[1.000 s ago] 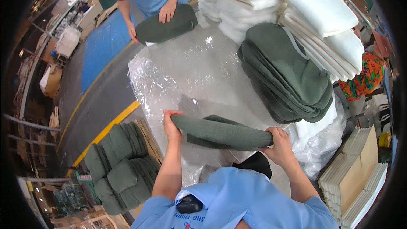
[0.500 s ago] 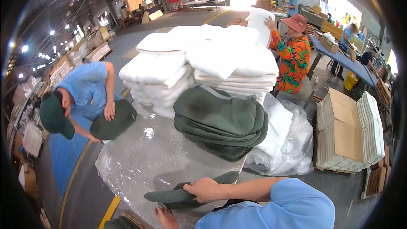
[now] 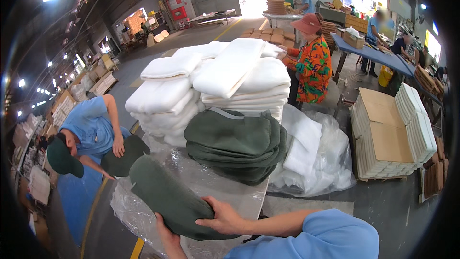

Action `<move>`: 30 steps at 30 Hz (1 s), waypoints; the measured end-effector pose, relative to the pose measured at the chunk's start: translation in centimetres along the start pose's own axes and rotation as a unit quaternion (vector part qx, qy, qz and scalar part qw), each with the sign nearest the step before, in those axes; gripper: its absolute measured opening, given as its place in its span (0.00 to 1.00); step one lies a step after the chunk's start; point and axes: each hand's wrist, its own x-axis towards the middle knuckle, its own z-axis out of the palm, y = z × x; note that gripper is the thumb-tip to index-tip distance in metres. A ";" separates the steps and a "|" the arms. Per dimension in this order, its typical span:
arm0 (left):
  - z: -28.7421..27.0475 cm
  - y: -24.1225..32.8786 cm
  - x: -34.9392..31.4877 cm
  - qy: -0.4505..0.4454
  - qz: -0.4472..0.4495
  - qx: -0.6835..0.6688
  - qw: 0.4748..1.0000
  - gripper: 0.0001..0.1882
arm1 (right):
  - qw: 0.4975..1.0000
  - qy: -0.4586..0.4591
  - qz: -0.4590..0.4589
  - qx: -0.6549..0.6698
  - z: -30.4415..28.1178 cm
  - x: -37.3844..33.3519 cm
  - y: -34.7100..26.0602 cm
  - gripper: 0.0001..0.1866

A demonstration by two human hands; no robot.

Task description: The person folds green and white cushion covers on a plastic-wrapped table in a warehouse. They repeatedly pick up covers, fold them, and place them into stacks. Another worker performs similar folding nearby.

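I hold a dark green fabric cushion cover [image 3: 170, 196], long and rounded at its end, tilted up over the near part of the table. My left hand [image 3: 167, 235] grips its lower left edge, with the fingers partly hidden behind it. My right hand [image 3: 223, 217] is closed on its right side, the thumb lying across the front. Just beyond stands a stack of similar dark green covers [image 3: 230, 139], the top one edged with a grey strip. Clear plastic sheeting [image 3: 132, 206] covers the tabletop under my hands.
Folded white padding [image 3: 163, 91] is piled high behind the green stack. At left a co-worker [image 3: 96, 129] handles another green piece; a person in a patterned shirt [image 3: 314, 69] stands behind the pile. Bagged white padding [image 3: 316, 158] and a pallet of cartons [image 3: 383, 129] sit at right.
The green cover has been raised and turned from edge-on to show its broad face. My left hand has come onto its edge. The far person's white pad now lies on the pile.
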 end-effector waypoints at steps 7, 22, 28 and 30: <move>5.0 -0.4 3.0 -0.050 -0.096 0.193 0.975 0.27 | 0.977 -0.126 -0.028 0.171 0.8 -4.9 2.5 0.51; 7.5 -14.6 -2.1 -0.275 -0.391 0.500 0.722 0.30 | 0.810 0.113 0.293 0.495 -4.6 -13.5 19.6 0.17; 5.3 -18.0 0.2 -0.330 -0.238 0.652 0.639 0.29 | 0.775 0.178 0.317 0.517 -3.2 -12.9 22.0 0.13; 5.4 -19.1 -0.2 -0.337 -0.140 0.734 0.572 0.28 | 0.770 0.221 0.344 0.490 -2.5 -13.2 24.4 0.14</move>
